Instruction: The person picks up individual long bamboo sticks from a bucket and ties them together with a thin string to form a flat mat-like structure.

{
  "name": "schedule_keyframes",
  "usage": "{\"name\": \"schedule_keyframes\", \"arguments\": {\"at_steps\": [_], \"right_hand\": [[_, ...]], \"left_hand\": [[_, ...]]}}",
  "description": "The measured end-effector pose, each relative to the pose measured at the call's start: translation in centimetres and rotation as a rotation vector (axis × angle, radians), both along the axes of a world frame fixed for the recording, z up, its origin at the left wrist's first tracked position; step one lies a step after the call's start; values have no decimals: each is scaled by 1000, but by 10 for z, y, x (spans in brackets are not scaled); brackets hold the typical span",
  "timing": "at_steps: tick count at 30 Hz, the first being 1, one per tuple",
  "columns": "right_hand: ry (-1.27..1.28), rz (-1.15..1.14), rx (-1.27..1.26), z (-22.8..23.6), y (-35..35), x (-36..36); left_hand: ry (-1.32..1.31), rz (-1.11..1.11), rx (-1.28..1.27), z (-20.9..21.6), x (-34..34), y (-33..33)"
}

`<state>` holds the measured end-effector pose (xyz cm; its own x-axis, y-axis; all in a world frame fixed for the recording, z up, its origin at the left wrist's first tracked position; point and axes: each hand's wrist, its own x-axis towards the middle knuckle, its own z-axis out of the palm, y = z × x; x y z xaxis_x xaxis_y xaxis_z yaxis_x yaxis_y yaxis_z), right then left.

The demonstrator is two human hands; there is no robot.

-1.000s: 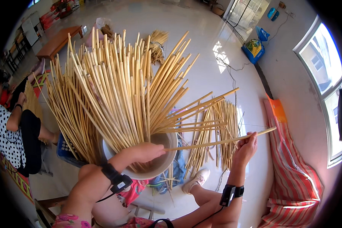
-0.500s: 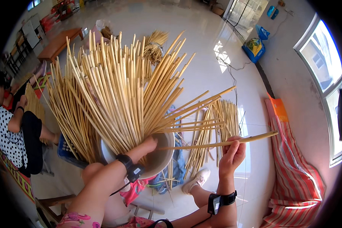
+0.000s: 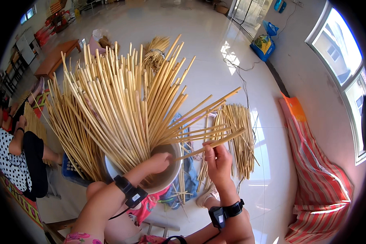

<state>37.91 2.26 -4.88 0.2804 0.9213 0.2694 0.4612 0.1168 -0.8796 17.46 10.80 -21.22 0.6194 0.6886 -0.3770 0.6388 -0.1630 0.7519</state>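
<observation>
1 tan stick [image 3: 228, 137], slim, smooth & woody, is slanting from the basin's R rim out over the floor. R hand [image 3: 220, 164] is pinching it btwn thumb & fingers; L hand [image 3: 157, 162] is curling just beside its near end, can't tell if gripping. Round pale basin [image 3: 176, 170] is holding a fanned stick bunch [image 3: 118, 101]. 2 black wrist units [image 3: 131, 192] are showing small white labels. More sticks [image 3: 242, 142] are lying on glossy floor tiles [image 3: 272, 162]; printed blue-yellow sack [image 3: 262, 48] is leaning by the wall; striped red cloth [image 3: 321, 175] is draping far R.
</observation>
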Motion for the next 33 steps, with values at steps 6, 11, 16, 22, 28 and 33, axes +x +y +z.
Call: {"name": "schedule_keyframes", "arguments": {"at_steps": [6, 11, 16, 22, 28, 33], "right_hand": [[292, -391, 409, 16, 0, 33], [722, -485, 484, 17, 2, 49], [1066, -246, 191, -15, 9, -1], [1329, 180, -182, -46, 24, -76], [475, 515, -748, -75, 35, -98], [-436, 575, -619, -111, 38, -95]], "left_hand": [[-27, 215, -16, 77, -2, -17], [-328, 40, -170, 101, -6, -27], [-677, 48, -148, 109, -2, -30], [-904, 523, -250, 138, -22, -13], [-658, 697, 198, 153, -65, 11], [-441, 650, 108, 136, -96, 27]]}}
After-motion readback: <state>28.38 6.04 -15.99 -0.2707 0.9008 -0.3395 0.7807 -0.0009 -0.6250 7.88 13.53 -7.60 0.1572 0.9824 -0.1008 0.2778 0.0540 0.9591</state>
